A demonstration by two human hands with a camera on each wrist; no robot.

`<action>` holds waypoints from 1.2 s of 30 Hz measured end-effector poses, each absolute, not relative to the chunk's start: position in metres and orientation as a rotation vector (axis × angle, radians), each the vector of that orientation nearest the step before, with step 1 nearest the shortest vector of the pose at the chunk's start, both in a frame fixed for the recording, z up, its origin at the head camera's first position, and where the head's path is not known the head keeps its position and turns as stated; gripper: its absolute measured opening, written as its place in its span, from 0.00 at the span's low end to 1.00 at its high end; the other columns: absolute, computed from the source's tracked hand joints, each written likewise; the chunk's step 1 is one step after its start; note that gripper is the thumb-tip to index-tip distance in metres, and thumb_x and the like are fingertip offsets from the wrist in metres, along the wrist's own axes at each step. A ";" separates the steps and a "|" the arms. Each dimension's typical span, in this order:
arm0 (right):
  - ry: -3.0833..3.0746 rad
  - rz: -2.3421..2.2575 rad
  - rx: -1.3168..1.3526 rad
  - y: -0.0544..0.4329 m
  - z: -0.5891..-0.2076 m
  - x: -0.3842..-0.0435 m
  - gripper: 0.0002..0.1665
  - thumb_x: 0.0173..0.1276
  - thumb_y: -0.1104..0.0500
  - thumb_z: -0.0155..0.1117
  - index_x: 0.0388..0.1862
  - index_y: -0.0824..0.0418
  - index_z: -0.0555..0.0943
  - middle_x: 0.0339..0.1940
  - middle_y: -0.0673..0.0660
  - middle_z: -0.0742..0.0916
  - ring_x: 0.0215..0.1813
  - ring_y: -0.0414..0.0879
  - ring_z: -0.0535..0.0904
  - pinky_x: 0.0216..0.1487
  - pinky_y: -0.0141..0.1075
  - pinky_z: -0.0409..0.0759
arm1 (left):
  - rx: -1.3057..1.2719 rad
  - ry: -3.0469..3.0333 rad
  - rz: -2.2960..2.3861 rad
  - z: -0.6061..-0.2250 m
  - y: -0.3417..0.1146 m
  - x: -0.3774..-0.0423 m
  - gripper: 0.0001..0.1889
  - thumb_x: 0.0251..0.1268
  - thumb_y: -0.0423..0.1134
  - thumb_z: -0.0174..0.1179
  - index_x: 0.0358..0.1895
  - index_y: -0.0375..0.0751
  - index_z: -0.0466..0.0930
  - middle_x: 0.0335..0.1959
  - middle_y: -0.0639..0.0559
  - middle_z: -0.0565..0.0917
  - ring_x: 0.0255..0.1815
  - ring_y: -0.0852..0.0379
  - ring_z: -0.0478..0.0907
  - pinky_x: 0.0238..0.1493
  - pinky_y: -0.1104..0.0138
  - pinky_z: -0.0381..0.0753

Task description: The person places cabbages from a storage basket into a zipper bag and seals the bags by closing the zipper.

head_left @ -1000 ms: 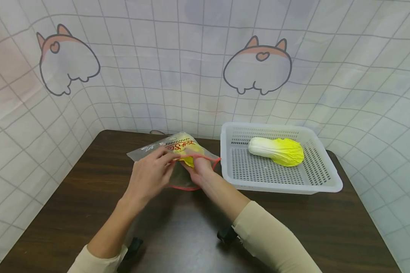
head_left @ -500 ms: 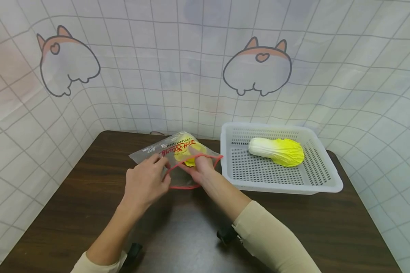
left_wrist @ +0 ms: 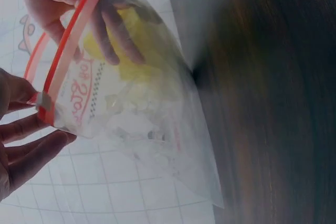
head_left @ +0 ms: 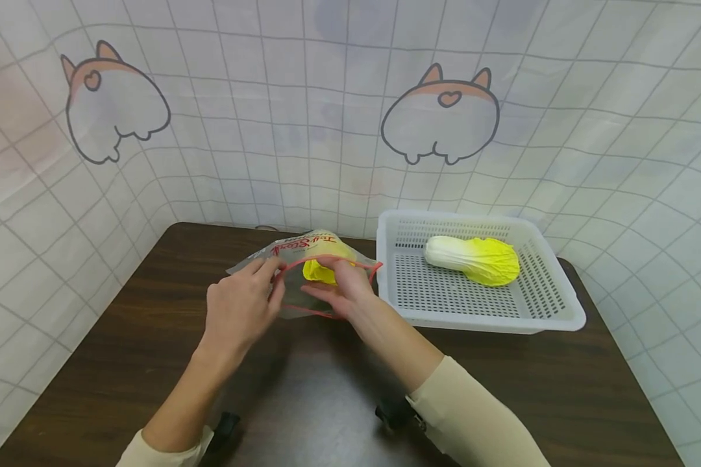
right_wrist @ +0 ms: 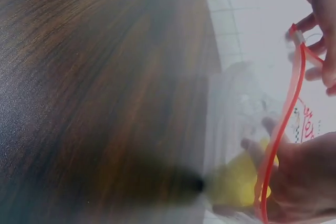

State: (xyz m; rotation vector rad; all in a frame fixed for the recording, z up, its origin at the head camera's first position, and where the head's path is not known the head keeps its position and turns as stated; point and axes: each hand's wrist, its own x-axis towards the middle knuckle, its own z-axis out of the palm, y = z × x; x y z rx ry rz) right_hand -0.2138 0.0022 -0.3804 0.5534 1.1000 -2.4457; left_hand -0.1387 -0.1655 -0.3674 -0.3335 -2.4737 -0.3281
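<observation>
A clear zip bag with a red-edged mouth and red "Toy Story" lettering is held with its opening facing me. My left hand pinches the left end of the mouth, close to the slider in the left wrist view. Through the opening reaches my right hand, its fingers straight and spread, seen through the plastic. Between thumb and fingers lies a bright yellow, ruffled leafy thing inside the bag; its far part shows only blurred through the film.
Right of the bag stands a white perforated plastic basket, its left wall right beside the bag's corner. In it lies a napa cabbage with a white stem and yellow leaves. A grid-patterned cloth hangs behind the dark wooden table.
My left hand has drawn the bag's edge left and a little down, and the mouth gapes wider. More of the yellow thing shows; my right hand's fingers have spread apart.
</observation>
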 end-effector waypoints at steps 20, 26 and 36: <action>1.508 -2.036 0.408 0.032 -0.359 -0.211 0.35 0.74 0.64 0.60 0.77 0.58 0.63 0.67 0.63 0.76 0.59 0.69 0.85 0.49 0.48 0.87 | -0.321 -2.323 -0.387 -0.355 -0.159 -0.145 0.07 0.64 0.29 0.63 0.42 0.38 0.88 0.25 0.47 0.86 0.12 0.48 0.72 0.11 0.58 0.67; 1.555 -1.985 0.267 0.045 -0.348 -0.206 0.40 0.75 0.66 0.56 0.82 0.61 0.54 0.75 0.66 0.70 0.67 0.66 0.80 0.66 0.52 0.80 | -0.330 -2.346 -0.370 -0.352 -0.153 -0.148 0.06 0.66 0.30 0.63 0.42 0.37 0.88 0.23 0.46 0.84 0.13 0.47 0.72 0.12 0.57 0.69; 1.867 -1.644 -0.174 0.086 -0.327 -0.187 0.33 0.78 0.63 0.55 0.79 0.69 0.63 0.78 0.70 0.70 0.71 0.67 0.77 0.69 0.54 0.77 | -0.391 -2.342 -0.396 -0.349 -0.147 -0.150 0.06 0.66 0.31 0.65 0.43 0.36 0.89 0.25 0.45 0.86 0.14 0.49 0.72 0.14 0.60 0.71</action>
